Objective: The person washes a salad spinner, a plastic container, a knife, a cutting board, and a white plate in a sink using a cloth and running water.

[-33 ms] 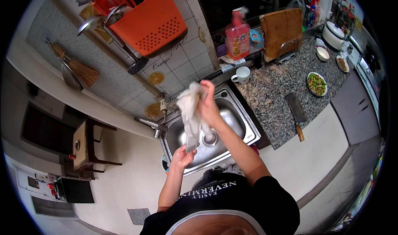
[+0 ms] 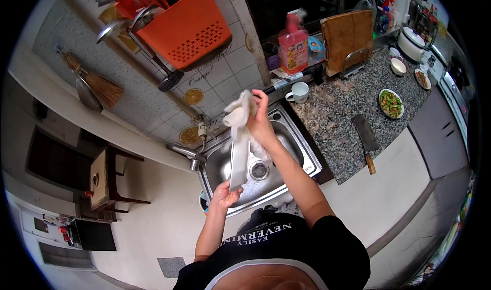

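Above the sink, my left hand [image 2: 224, 194] pinches the near end of a white dish, likely a plate [image 2: 238, 165], tilted steeply so that it shows almost edge-on. My right hand [image 2: 262, 126] is closed on a bunched white cloth [image 2: 239, 113] at the dish's far end. Part of the cloth hangs down behind the dish. Whether the right fingers also grip the dish is hidden by the cloth. Below both hands lies the steel sink [image 2: 289, 142], with its round drain strainer [image 2: 259, 170] in view.
A faucet [image 2: 186, 153] stands at the sink's left. On the granite counter to the right are a white mug [image 2: 298, 93], a cleaver [image 2: 365, 134], a plate of food [image 2: 391, 104] and a cutting board [image 2: 349, 42]. An orange utensil basket [image 2: 184, 29] hangs at upper left.
My right hand and the cloth have shifted slightly up and to the right along the dish, uncovering more of its white side. My left hand stays almost in place.
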A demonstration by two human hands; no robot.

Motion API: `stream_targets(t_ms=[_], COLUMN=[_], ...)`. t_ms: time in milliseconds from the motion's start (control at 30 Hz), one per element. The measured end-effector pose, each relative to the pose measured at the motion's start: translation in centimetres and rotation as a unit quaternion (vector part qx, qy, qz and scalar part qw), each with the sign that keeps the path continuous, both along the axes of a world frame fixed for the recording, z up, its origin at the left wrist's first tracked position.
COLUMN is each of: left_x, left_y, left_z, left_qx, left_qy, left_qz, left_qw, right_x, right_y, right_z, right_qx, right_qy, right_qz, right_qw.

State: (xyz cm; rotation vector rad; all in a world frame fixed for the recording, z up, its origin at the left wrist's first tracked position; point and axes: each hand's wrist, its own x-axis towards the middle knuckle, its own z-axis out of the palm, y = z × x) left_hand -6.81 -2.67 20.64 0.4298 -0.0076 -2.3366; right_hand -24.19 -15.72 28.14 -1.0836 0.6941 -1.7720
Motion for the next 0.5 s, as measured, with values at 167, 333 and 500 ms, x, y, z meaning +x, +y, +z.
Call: stream_targets(t_ms=[167, 333, 500], left_x=[-0.4, 0.1, -1.5], left_y=[-0.4, -0.8, -1.1], left_z=[0.9, 0.9, 0.9], left_qx=[-0.042, -0.099, -0.071], left_qy=[-0.056, -0.072, -0.005], left_qz=[0.026, 0.002, -0.031], left_qw=[0.997, 0.992, 0.997], right_x=[-0.6, 1.1, 2.3], right_y=[-0.8, 4.4, 3.1], right_z=[-3.6, -2.4, -9.2], right_qx=[0.17, 0.297, 0.261], right_qy=[-0.053, -0.291, -0.243], right_qz=[0.198, 0.419, 0.334], right_qw=[0.964, 0.807, 0.873])
